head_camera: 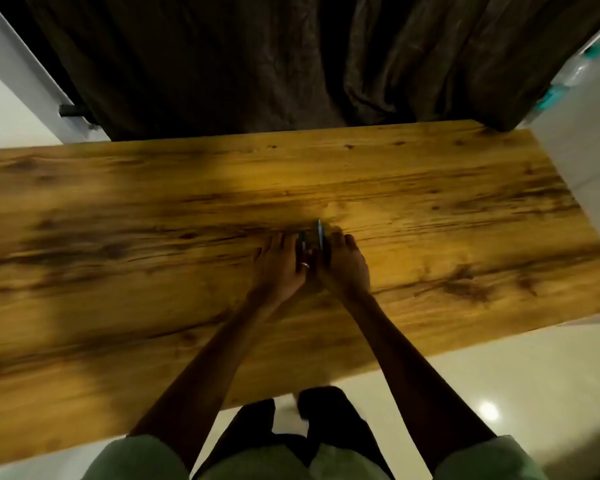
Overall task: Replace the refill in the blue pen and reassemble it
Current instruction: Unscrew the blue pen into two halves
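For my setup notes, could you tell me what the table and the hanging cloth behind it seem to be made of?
Table: wood or wood-look laminate, smooth with a slight sheen; knots and dark grain streaks show. Cloth: dark brown woven fabric, matte, hanging in soft creases.

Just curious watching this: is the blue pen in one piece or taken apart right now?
Probably apart: two separate bluish pieces show, one by the left hand, one by the right hand. Blur hides any join.

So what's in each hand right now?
Left hand: closed on a blue pen piece.
Right hand: closed on another blue pen piece.
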`<state>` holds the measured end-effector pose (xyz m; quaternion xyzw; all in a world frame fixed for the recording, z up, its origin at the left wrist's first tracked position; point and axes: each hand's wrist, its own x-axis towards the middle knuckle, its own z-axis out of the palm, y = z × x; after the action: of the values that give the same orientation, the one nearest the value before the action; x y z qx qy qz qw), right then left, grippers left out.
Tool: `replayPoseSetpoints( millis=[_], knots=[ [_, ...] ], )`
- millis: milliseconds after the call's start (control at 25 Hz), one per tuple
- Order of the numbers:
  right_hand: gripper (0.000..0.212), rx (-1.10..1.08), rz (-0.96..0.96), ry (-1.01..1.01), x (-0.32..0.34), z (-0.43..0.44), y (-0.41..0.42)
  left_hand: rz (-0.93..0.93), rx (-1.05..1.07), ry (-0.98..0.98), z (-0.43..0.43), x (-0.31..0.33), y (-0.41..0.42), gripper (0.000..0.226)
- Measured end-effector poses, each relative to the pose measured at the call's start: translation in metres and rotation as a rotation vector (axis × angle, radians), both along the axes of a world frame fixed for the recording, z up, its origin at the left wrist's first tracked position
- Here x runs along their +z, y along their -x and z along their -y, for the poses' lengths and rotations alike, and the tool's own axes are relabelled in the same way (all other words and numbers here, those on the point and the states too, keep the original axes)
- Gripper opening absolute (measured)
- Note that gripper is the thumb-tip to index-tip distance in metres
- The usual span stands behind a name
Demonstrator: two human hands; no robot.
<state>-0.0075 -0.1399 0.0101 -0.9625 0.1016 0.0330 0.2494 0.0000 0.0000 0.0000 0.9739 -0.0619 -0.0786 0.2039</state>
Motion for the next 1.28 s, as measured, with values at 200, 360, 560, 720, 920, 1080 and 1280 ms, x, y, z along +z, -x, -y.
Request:
replayPoseSetpoints(
  millis=[200,360,560,720,920,1080,1280],
  knots=[
    [0.055,0.106,0.021,0.04,-0.007,0.01,-0.025,0.043,0.05,0.009,0.003,-0.01,-0.021,0.06],
    [0.022,0.239,0.214,0.08,-0.032,0.021,-0.05,0.301,0.073,0.033,0.005,-0.037,-0.031,0.044],
    [0.031,0.058,0.41,-0.251,-0.05,0.031,-0.061,0.547,0.079,0.079,0.002,-0.046,-0.029,0.052],
    [0.025,0.091,0.41,-0.633,-0.053,0.033,-0.057,0.702,0.024,0.019,0.004,-0.045,-0.021,0.053],
    [0.015,0.137,0.447,-0.857,-0.052,0.034,-0.059,0.704,-0.06,0.137,0.004,-0.044,-0.018,0.032],
    [0.028,0.172,0.521,-0.843,-0.048,0.037,-0.05,0.624,-0.106,0.416,0.002,-0.044,-0.006,0.018],
    [0.037,0.196,0.473,-1.031,-0.039,0.031,-0.031,0.549,-0.116,0.679,0.013,-0.043,-0.004,0.011]
  ],
)
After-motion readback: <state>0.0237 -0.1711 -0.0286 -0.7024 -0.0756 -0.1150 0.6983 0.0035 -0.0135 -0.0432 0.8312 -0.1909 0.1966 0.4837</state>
